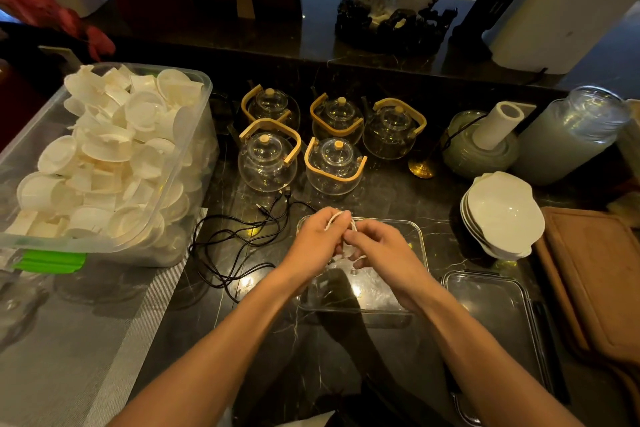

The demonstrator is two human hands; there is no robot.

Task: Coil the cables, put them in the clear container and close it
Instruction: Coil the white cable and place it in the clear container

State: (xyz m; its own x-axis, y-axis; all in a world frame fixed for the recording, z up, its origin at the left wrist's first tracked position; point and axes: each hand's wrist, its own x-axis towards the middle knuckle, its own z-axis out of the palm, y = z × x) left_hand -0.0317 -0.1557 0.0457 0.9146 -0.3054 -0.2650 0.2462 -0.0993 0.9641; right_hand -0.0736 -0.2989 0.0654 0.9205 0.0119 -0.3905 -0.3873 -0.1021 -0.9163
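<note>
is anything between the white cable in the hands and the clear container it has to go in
Nothing visible. Both the left hand and the right hand hold the white cable directly above the open clear container. Its lid lies off to the right on the counter, so the opening is uncovered.

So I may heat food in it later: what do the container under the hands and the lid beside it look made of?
The clear container looks like glass or hard clear plastic: glossy and see-through, the dark marble showing through; I cannot tell which. The lid looks like clear plastic with a darker rim, shiny with reflections.
</note>
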